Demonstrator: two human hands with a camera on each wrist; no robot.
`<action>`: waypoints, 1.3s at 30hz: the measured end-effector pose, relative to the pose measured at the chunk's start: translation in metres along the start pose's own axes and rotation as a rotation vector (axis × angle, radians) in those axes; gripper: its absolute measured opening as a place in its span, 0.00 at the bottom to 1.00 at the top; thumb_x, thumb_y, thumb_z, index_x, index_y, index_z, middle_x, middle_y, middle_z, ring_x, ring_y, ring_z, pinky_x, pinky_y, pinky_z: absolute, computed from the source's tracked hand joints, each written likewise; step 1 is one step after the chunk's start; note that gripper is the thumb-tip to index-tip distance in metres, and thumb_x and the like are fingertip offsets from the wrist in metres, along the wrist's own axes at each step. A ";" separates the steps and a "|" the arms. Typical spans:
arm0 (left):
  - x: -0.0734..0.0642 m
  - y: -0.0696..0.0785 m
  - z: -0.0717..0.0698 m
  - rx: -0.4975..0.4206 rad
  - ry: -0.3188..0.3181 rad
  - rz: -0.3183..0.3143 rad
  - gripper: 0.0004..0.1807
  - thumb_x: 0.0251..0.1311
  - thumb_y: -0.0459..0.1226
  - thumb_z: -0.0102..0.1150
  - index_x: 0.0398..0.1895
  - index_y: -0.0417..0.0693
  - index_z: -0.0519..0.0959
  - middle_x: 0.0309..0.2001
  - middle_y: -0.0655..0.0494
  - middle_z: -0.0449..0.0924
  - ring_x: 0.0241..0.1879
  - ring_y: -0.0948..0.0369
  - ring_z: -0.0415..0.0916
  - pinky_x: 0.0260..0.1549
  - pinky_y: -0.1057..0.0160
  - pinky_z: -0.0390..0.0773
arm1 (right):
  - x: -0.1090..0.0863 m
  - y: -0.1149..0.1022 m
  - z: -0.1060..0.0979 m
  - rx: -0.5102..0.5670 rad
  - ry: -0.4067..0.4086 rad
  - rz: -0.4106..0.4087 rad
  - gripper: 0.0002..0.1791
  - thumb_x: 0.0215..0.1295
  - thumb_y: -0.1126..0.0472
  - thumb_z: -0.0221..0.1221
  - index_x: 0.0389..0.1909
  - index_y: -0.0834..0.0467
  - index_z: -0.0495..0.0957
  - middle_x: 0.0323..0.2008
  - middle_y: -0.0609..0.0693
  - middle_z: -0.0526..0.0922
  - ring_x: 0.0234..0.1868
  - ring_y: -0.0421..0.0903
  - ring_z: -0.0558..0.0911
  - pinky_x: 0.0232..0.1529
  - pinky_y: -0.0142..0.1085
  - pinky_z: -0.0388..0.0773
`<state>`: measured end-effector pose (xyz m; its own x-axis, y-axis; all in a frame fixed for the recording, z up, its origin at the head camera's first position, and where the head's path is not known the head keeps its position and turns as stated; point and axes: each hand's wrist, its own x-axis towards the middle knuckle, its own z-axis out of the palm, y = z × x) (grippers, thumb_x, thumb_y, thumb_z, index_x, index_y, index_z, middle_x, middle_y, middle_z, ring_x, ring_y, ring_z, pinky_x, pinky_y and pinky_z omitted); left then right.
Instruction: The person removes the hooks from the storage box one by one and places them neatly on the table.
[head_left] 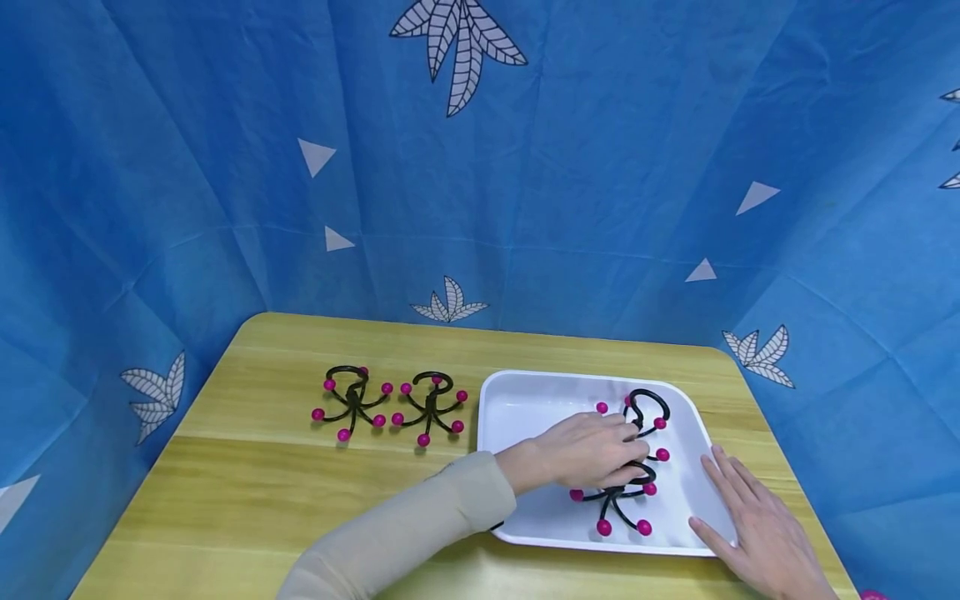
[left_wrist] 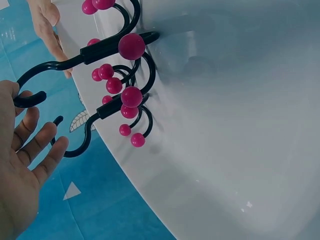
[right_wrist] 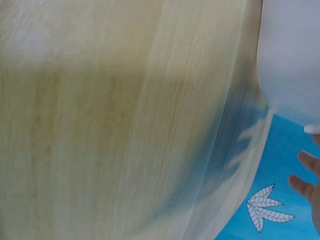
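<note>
A black hook hanger (head_left: 613, 492) with curved arms and pink ball tips stands in the white tray (head_left: 517, 400). My left hand (head_left: 592, 450) reaches over it. In the left wrist view, thumb and index finger appear to pinch the bend of that hanger's hook (left_wrist: 50, 65), partly hidden, while the other fingers (left_wrist: 37, 142) are spread loosely. Behind it, a second hook hanger (head_left: 649, 404) also stands in the tray. At the tray's right side lies my right hand (head_left: 765, 521), fingers straight and touching the rim; only some fingertips (right_wrist: 302, 185) show in the right wrist view.
Two more hook hangers, one at far left (head_left: 352, 400) and one beside it (head_left: 431, 407), stand on the wooden table (head_left: 247, 467) left of the tray. A blue patterned curtain (head_left: 525, 183) hangs behind and around the table.
</note>
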<state>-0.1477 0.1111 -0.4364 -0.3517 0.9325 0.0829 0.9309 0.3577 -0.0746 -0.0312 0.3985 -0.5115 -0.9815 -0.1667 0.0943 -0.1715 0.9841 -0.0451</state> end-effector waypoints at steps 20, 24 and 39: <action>-0.019 -0.007 0.001 -0.005 -0.002 -0.017 0.17 0.82 0.56 0.42 0.54 0.64 0.78 0.43 0.68 0.78 0.41 0.69 0.73 0.40 0.74 0.75 | 0.001 0.000 -0.003 -0.006 -0.077 0.033 0.56 0.69 0.28 0.58 0.84 0.59 0.52 0.84 0.62 0.54 0.75 0.69 0.63 0.69 0.74 0.65; -0.023 -0.009 0.000 -0.008 0.022 -0.018 0.16 0.82 0.56 0.43 0.53 0.64 0.79 0.44 0.68 0.80 0.42 0.69 0.75 0.42 0.73 0.77 | 0.000 -0.001 -0.003 -0.002 -0.059 0.025 0.55 0.68 0.29 0.59 0.84 0.58 0.54 0.84 0.61 0.55 0.75 0.68 0.64 0.69 0.73 0.66; -0.044 -0.016 -0.012 -0.006 0.104 -0.047 0.15 0.81 0.55 0.46 0.53 0.65 0.81 0.41 0.68 0.80 0.39 0.68 0.72 0.36 0.73 0.73 | -0.001 0.000 -0.001 -0.011 0.009 -0.007 0.54 0.67 0.31 0.62 0.84 0.58 0.55 0.84 0.59 0.57 0.75 0.66 0.66 0.67 0.70 0.69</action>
<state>-0.1462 0.0635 -0.4265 -0.3832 0.9041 0.1889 0.9141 0.4005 -0.0626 -0.0305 0.3985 -0.5108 -0.9795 -0.1731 0.1032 -0.1774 0.9836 -0.0338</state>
